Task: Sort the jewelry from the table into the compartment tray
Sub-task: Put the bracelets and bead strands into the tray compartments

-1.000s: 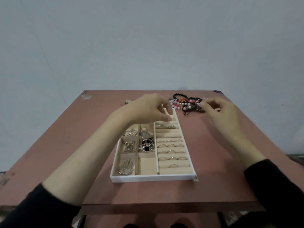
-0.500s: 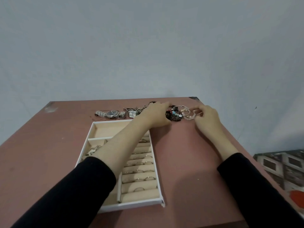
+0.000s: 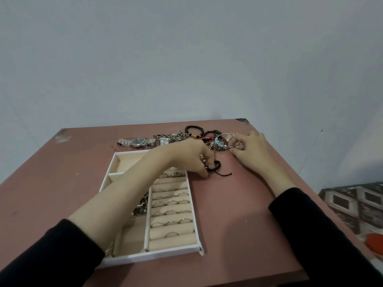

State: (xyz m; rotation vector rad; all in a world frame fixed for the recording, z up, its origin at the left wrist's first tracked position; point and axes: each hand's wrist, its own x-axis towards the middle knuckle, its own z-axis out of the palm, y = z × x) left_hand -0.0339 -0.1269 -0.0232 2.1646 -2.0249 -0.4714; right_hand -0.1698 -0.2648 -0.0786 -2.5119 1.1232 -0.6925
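A black cord bracelet point(image 3: 216, 168) is pinched in the curled fingers of the left hand point(image 3: 190, 159), low over the table point(image 3: 238, 214) just beyond the far right corner of the compartment tray point(image 3: 157, 255). A thin silver bangle point(image 3: 229, 135) at the edge of the bracelet heap point(image 3: 215, 142) is nipped by the right hand point(image 3: 251, 154). Rings point(image 3: 171, 203) are seated in the tray's right-hand rolls. A steel wristwatch point(image 3: 137, 141) is laid behind the tray.
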